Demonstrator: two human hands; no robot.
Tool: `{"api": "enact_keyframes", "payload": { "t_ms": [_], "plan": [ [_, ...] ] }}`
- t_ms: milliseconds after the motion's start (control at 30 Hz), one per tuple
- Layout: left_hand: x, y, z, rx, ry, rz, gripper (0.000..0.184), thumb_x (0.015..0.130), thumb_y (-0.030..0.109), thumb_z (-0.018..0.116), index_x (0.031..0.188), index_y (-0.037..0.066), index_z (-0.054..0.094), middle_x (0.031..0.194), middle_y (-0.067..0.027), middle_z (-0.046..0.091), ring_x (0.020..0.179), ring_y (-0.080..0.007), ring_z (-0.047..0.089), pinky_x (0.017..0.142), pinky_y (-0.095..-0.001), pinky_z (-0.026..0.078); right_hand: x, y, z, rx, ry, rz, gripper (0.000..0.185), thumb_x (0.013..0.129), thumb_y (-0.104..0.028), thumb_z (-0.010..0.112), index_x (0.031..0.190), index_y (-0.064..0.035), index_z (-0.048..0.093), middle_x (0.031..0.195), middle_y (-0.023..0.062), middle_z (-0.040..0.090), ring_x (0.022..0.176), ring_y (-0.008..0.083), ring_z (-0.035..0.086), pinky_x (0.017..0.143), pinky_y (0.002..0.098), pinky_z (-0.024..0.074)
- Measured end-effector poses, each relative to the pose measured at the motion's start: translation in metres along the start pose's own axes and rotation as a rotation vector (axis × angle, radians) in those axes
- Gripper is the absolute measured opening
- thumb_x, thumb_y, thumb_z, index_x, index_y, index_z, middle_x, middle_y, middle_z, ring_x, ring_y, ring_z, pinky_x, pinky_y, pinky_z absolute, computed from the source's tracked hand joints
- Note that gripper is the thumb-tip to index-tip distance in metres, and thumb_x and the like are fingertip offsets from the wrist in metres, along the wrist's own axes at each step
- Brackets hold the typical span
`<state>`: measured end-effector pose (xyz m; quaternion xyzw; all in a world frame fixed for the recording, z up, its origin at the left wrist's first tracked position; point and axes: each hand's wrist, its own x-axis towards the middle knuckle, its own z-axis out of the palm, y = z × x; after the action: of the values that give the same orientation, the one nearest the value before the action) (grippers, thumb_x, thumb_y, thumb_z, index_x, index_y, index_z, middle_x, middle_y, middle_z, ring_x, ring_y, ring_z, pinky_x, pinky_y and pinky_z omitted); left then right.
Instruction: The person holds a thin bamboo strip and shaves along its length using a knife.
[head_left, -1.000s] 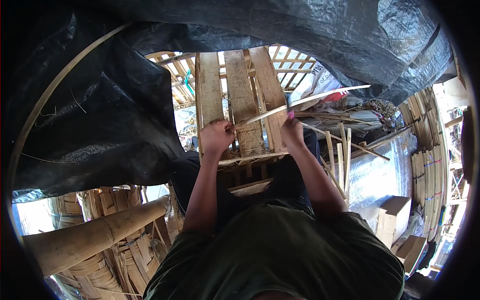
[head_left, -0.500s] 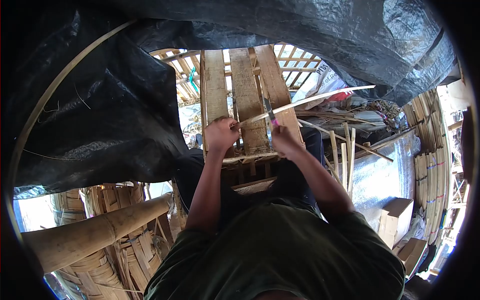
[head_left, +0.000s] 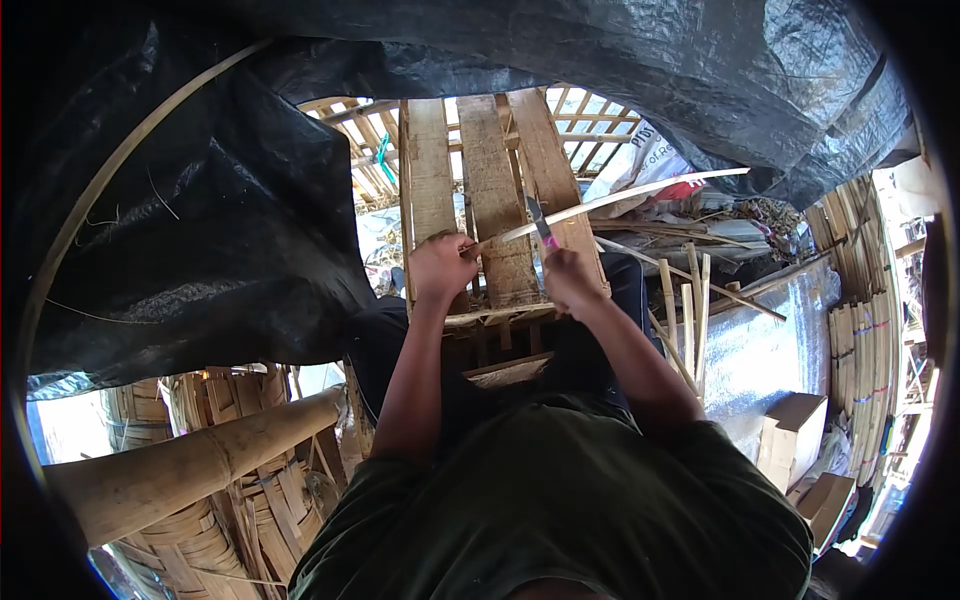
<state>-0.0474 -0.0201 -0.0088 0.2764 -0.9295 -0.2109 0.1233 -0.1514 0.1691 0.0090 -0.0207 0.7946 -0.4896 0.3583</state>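
Observation:
A long, thin, pale bamboo strip [head_left: 640,190] rises in a slight curve from the bench centre to the upper right. Its lower left end is in my left hand [head_left: 443,267], whose fingers are closed round it. My right hand [head_left: 572,281] is wrapped round the pink handle of a knife [head_left: 541,223]. The blade points up and away and lies against the strip, a short way right of my left hand. Beneath both hands is a bench of rough wooden planks [head_left: 492,180] with gaps between them.
Black plastic sheeting [head_left: 190,230] hangs at the left and overhead. A thick bamboo pole [head_left: 210,465] lies at lower left. Upright bamboo sticks [head_left: 688,320] stand right of my right forearm, near cardboard boxes [head_left: 795,430]. Bundled strips [head_left: 860,360] line the far right.
Over the last second my right hand and the knife have moved left along the strip, closer to my left hand. Since half a second ago little has moved.

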Motion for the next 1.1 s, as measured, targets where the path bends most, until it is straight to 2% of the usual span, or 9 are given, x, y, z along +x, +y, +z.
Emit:
{"api": "enact_keyframes", "payload": {
  "t_ms": [233, 300, 333, 367, 433, 467, 633, 767, 1100],
  "plan": [
    [0.001, 0.002, -0.003, -0.005, -0.010, -0.009, 0.017, 0.081, 0.037, 0.075, 0.082, 0.019, 0.076, 0.081, -0.0063, 0.072, 0.076, -0.0273, 0.070, 0.067, -0.0405, 0.053, 0.013, 0.016, 0.007, -0.048, -0.063, 0.000, 0.022, 0.094, -0.019, 0.056, 0.102, 0.0011, 0.056, 0.082, 0.0123, 0.064, 0.056, 0.0193, 0.061, 0.036, 0.0329, 0.0420],
    [0.002, 0.000, -0.002, -0.017, 0.034, 0.018, 0.017, 0.081, 0.036, 0.075, 0.082, 0.019, 0.076, 0.081, -0.0062, 0.072, 0.076, -0.0274, 0.070, 0.067, -0.0405, 0.053, 0.026, 0.015, 0.001, -0.099, 0.269, -0.090, 0.038, 0.103, -0.033, 0.039, 0.089, -0.0018, 0.055, 0.070, 0.0080, 0.056, 0.054, 0.0222, 0.060, 0.041, 0.0378, 0.0459],
    [0.000, -0.001, -0.002, -0.027, 0.065, 0.053, 0.016, 0.081, 0.035, 0.075, 0.082, 0.019, 0.076, 0.081, -0.0062, 0.072, 0.076, -0.0275, 0.070, 0.067, -0.0405, 0.053, 0.104, 0.086, 0.019, -1.041, 0.039, 0.120, 0.028, 0.098, -0.028, 0.054, 0.106, -0.0019, 0.052, 0.078, 0.0069, 0.056, 0.051, 0.0164, 0.052, 0.036, 0.0334, 0.0386],
    [-0.001, -0.001, -0.001, -0.025, 0.062, 0.055, 0.016, 0.081, 0.035, 0.075, 0.082, 0.019, 0.076, 0.081, -0.0062, 0.072, 0.076, -0.0275, 0.070, 0.067, -0.0405, 0.053, 0.102, 0.094, 0.010, -1.037, 0.038, 0.122, 0.028, 0.098, -0.028, 0.054, 0.106, -0.0019, 0.052, 0.078, 0.0069, 0.056, 0.051, 0.0164, 0.052, 0.036, 0.0334, 0.0386],
    [0.001, 0.000, -0.002, -0.037, 0.029, 0.020, 0.015, 0.080, 0.034, 0.075, 0.081, 0.019, 0.076, 0.081, -0.0062, 0.072, 0.075, -0.0277, 0.070, 0.066, -0.0403, 0.053, 0.089, 0.098, -0.002, -0.247, -0.207, -0.526, 0.032, 0.102, -0.032, 0.044, 0.098, -0.0034, 0.056, 0.064, 0.0072, 0.053, 0.046, 0.0218, 0.055, 0.037, 0.0374, 0.0427],
    [0.002, 0.000, -0.001, -0.039, 0.033, 0.019, 0.015, 0.080, 0.034, 0.075, 0.081, 0.019, 0.076, 0.081, -0.0062, 0.072, 0.075, -0.0277, 0.070, 0.066, -0.0403, 0.053, 0.020, 0.014, 0.005, 0.364, -0.027, -0.015, 0.031, 0.103, -0.038, 0.042, 0.099, -0.0080, 0.048, 0.056, 0.0009, 0.039, 0.039, 0.0121, 0.035, 0.034, 0.0311, 0.0289],
    [0.001, -0.001, 0.001, -0.037, 0.044, 0.028, 0.014, 0.079, 0.032, 0.076, 0.081, 0.019, 0.076, 0.079, -0.0062, 0.072, 0.075, -0.0278, 0.070, 0.066, -0.0399, 0.053, 0.002, 0.003, 0.025, 0.133, -0.210, 0.142, 0.033, 0.107, -0.037, 0.035, 0.092, -0.0099, 0.046, 0.054, -0.0011, 0.036, 0.036, 0.0110, 0.028, 0.031, 0.0318, 0.0281],
    [0.000, -0.001, -0.001, -0.023, 0.052, 0.054, 0.013, 0.079, 0.031, 0.076, 0.082, 0.019, 0.076, 0.079, -0.0059, 0.072, 0.075, -0.0277, 0.070, 0.066, -0.0398, 0.053, 0.002, -0.005, 0.031, 0.215, 0.265, 0.027, 0.034, 0.107, -0.039, 0.035, 0.092, -0.0098, 0.047, 0.054, -0.0011, 0.036, 0.035, 0.0121, 0.029, 0.032, 0.0326, 0.0267],
    [0.001, -0.002, 0.000, -0.061, 0.057, 0.050, 0.009, 0.077, 0.027, 0.075, 0.078, 0.018, 0.074, 0.079, -0.0066, 0.071, 0.076, -0.0279, 0.069, 0.065, -0.0410, 0.053, -0.008, -0.008, 0.006, 0.377, -0.441, 0.117, 0.034, 0.105, -0.041, 0.043, 0.104, -0.0079, 0.046, 0.061, -0.0011, 0.040, 0.041, 0.0087, 0.032, 0.035, 0.0280, 0.0261]
  ]
}}
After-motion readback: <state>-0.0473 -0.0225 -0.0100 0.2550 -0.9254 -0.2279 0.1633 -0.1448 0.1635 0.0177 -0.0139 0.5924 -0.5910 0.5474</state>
